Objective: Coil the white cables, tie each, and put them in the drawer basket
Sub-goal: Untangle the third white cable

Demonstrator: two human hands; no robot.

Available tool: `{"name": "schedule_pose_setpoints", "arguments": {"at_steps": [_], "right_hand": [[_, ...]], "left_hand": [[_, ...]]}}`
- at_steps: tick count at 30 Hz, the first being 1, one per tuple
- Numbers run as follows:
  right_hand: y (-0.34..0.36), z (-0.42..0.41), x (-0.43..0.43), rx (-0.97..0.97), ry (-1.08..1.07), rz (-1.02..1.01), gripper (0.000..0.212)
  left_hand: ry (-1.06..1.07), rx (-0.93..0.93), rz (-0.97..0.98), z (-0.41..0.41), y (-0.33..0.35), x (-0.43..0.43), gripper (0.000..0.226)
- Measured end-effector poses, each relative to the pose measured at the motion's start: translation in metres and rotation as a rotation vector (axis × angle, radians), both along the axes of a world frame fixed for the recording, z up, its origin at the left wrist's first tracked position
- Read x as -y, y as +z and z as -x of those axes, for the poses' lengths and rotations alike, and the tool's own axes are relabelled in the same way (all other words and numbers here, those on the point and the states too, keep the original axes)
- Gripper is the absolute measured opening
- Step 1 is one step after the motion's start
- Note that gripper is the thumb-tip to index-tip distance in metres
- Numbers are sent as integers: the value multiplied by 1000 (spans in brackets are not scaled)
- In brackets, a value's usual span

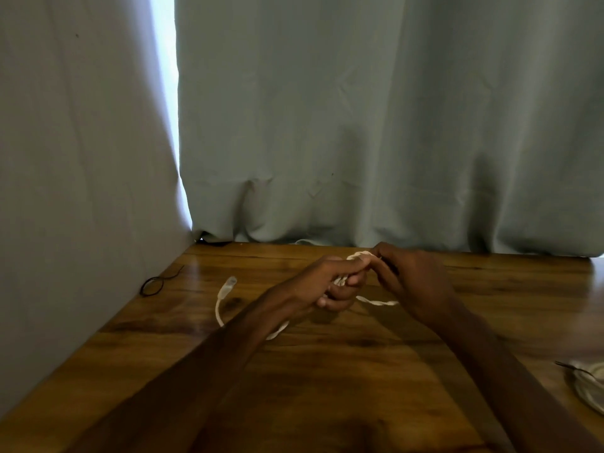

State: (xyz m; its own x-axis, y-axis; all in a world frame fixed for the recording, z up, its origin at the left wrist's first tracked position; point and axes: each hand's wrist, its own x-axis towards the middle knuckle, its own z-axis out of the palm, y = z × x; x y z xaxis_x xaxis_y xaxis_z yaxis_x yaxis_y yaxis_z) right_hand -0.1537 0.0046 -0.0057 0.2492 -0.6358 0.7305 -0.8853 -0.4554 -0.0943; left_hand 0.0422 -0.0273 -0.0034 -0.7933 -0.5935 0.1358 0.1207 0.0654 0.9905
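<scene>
The white cable (376,302) is held above the middle of the table (327,371), its coils gripped in the curled left hand (330,284) and pinched by the right hand (413,279). If either grip is slackened, the coil could spring open. The trailing plug (230,282), lying to the left, could be snagged.
</scene>
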Motion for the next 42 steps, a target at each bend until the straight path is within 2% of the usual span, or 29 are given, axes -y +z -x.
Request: {"name": "schedule_pose_setpoints", "arguments": {"at_steps": [2, 5, 9, 16, 19, 22, 25, 28, 32, 35, 38, 42], "right_hand": [[-7, 0, 4, -41, -24, -48, 38], [-15, -3, 6, -105, -111, -227, 12], [-23, -18, 3, -183, -51, -305, 24], [-38, -41, 4, -307, 97, -184, 26], [-41, -46, 2, -307, 135, -227, 17], [-40, -52, -2, -314, 153, -243, 18], [-37, -55, -6, -315, 162, -259, 25], [-34, -56, -9, -258, 180, -302, 27], [-25, -50, -8, -200, 149, -302, 26], [-18, -44, -10, -187, 140, -267, 26], [-17, -49, -15, -164, 190, -307, 22], [-15, -54, -19, -163, 213, -304, 19]], "left_hand": [[-78, -120, -87, 0, 10, -5, 44], [-92, -309, -218, 0, 24, -12, 42], [-46, -407, -264, -3, 26, -13, 41], [165, -530, -297, -4, 21, 2, 48], [250, -552, -302, -6, 18, 9, 38], [312, -526, -272, -8, 11, 17, 17], [485, -515, -288, -4, 10, 22, 23], [684, -355, -117, -2, 2, 28, 24], [784, 93, 432, -8, -19, 30, 19], [818, 265, 735, -13, -22, 25, 16], [867, 344, 888, -14, -25, 27, 26], [859, 375, 933, -17, -25, 27, 32]]}}
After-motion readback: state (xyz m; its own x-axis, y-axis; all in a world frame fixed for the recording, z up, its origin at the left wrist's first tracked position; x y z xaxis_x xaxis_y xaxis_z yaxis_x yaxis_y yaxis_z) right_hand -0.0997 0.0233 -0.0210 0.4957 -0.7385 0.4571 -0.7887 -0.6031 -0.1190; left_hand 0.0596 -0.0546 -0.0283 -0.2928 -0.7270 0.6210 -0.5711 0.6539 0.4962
